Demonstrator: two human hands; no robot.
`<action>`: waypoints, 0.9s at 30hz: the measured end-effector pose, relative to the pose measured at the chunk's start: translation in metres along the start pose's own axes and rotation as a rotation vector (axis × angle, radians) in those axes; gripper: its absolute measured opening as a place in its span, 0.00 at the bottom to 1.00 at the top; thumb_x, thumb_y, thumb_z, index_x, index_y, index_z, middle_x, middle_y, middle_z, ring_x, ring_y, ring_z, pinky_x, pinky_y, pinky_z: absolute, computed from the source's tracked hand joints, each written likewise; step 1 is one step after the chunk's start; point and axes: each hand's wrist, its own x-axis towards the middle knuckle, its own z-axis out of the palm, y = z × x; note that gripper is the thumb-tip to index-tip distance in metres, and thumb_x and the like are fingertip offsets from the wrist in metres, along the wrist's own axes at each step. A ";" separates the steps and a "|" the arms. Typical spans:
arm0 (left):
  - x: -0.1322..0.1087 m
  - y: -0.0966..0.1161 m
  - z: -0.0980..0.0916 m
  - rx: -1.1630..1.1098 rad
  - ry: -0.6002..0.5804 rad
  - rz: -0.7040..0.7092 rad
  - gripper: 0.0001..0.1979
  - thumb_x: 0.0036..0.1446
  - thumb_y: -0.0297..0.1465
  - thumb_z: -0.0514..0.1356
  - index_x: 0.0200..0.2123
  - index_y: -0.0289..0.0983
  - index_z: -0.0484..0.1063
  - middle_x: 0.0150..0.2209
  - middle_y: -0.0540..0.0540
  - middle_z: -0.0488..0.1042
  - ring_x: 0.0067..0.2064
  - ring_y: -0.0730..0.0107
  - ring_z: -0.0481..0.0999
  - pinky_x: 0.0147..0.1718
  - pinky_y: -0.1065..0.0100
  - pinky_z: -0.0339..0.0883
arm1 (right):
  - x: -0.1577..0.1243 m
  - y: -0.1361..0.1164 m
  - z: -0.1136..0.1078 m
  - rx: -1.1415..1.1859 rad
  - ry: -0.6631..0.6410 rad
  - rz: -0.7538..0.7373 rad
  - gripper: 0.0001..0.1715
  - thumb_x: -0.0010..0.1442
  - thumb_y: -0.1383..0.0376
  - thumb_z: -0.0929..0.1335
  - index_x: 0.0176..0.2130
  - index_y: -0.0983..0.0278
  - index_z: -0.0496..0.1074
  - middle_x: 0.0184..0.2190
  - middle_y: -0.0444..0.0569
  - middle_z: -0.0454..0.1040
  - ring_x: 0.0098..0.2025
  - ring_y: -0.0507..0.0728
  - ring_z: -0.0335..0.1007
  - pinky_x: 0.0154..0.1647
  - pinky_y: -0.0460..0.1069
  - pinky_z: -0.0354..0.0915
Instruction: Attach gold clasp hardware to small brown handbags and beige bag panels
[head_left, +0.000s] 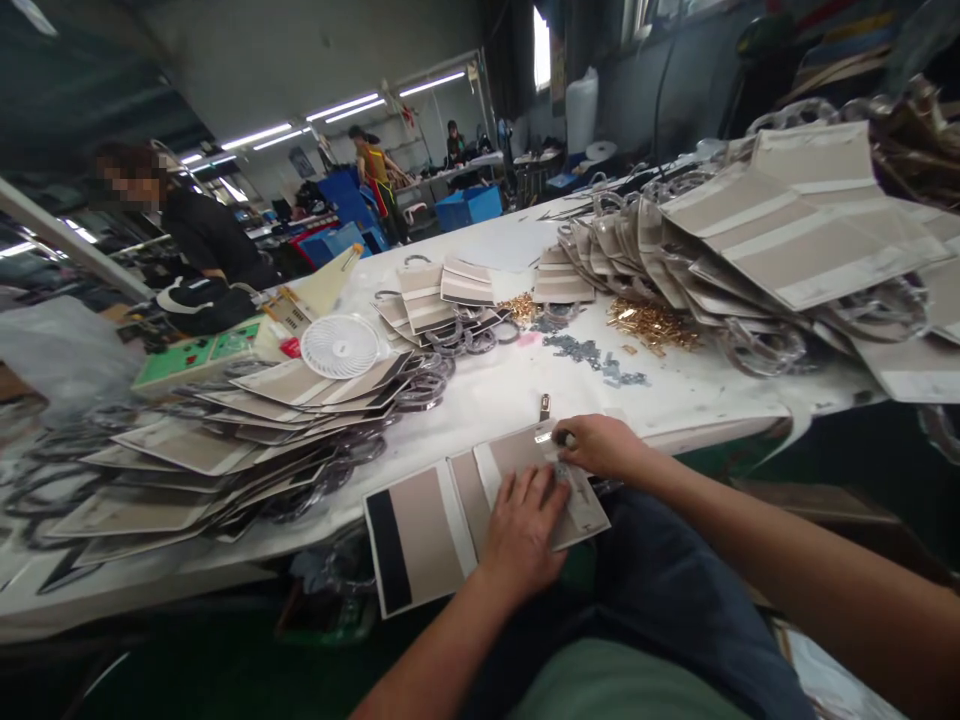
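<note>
A flat bag panel (427, 525) in beige, white and black bands lies across the table's front edge and over my lap. My left hand (525, 525) rests on it with fingers stretched out flat. At the panel's far right edge, my right hand (600, 445) is closed round a small dark thing (565, 438) with a rounded end; its kind is hidden by the fingers. Small grey metal pieces (561, 468) lie on the panel between my hands. Just beyond the panel a small gold-coloured metal fitting (545, 405) sits on the table.
Stacked bag panels with plastic-wrapped handles stand at left (180, 445) and right (802, 215). Gold fittings (652, 325) and grey metal pieces (592, 355) lie in heaps on the white table (480, 385). A white round fan (340, 346) rests on the left stack. Other people work further back.
</note>
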 end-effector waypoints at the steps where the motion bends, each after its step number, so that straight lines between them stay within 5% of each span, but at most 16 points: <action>1: 0.001 0.000 -0.001 0.001 -0.007 0.002 0.43 0.53 0.40 0.69 0.70 0.43 0.61 0.74 0.40 0.56 0.72 0.44 0.57 0.72 0.40 0.49 | -0.005 0.005 0.000 0.007 -0.009 0.009 0.15 0.57 0.62 0.73 0.46 0.53 0.82 0.41 0.46 0.84 0.43 0.63 0.79 0.40 0.50 0.66; 19: 0.004 0.005 -0.004 -0.013 -0.077 0.021 0.40 0.56 0.39 0.68 0.70 0.39 0.60 0.74 0.35 0.56 0.74 0.41 0.54 0.72 0.39 0.45 | -0.013 0.021 0.012 0.318 -0.098 0.044 0.17 0.56 0.62 0.70 0.46 0.58 0.80 0.32 0.43 0.80 0.33 0.56 0.74 0.32 0.47 0.65; 27: 0.004 0.002 -0.002 -0.038 -0.077 0.023 0.42 0.58 0.40 0.67 0.72 0.40 0.57 0.74 0.35 0.55 0.74 0.42 0.53 0.73 0.39 0.42 | -0.014 0.022 0.020 0.257 -0.032 0.029 0.15 0.58 0.61 0.71 0.46 0.57 0.79 0.31 0.42 0.79 0.32 0.56 0.73 0.33 0.48 0.64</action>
